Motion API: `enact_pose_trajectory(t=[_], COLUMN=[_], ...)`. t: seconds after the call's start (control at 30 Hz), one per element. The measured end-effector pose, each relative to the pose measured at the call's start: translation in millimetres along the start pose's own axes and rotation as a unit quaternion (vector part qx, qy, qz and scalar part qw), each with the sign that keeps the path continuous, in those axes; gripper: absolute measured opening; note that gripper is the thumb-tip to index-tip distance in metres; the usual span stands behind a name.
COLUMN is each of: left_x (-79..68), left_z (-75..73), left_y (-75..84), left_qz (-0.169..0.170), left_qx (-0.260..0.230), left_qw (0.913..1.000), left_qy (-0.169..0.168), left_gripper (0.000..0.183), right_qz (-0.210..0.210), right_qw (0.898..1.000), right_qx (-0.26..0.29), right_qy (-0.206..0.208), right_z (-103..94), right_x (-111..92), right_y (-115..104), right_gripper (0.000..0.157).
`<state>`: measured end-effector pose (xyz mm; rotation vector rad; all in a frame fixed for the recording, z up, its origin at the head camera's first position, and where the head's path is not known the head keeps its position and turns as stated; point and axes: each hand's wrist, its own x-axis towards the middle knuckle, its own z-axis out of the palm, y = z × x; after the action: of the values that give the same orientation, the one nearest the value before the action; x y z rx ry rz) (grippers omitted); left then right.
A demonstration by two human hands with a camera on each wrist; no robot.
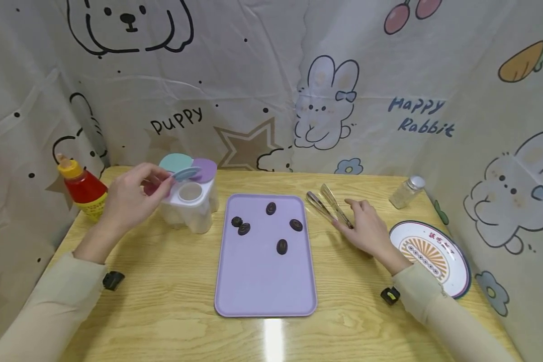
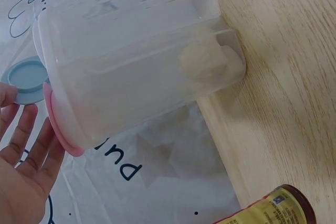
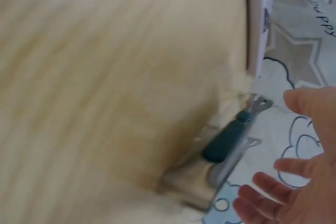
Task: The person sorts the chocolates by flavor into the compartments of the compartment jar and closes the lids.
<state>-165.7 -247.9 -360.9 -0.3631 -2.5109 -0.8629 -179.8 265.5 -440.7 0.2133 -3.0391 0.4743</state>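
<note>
My left hand (image 1: 128, 201) pinches the edge of a raised blue lid (image 1: 187, 174) on a clear multi-compartment storage box (image 1: 196, 215). Below that lid a round opening shows in the white top. In the left wrist view, the fingers lie beside a pink lid (image 2: 59, 124), and something pale sits inside the box. Metal tongs (image 1: 329, 203) lie to the right of the tray, next to my right hand (image 1: 366, 229). In the right wrist view its fingers are spread, apart from the tongs' dark green grip (image 3: 227, 140); that view is blurred.
A purple tray (image 1: 264, 286) in the middle carries several dark, coffee-bean-shaped pieces (image 1: 282, 246). A red squeeze bottle with a yellow cap (image 1: 70, 170) stands at the left. On the right are a small glass shaker (image 1: 406, 193) and a patterned oval plate (image 1: 457, 286). A printed curtain encloses the back.
</note>
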Motion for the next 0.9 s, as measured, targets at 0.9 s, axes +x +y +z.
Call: enact_pose_trajectory(t=[0.9], left_x=[-0.7], left_z=[1.3], left_y=[-0.6], left_qz=[0.004], left_qx=[0.008], left_qw=[0.9999], left_qy=[0.007], left_gripper=[0.013], right_qz=[0.028], right_qw=[0.999], right_qx=[0.006], right_qy=[-0.032], right_z=[24.4], right_x=[0.8], right_y=[19.6], right_gripper=[0.06])
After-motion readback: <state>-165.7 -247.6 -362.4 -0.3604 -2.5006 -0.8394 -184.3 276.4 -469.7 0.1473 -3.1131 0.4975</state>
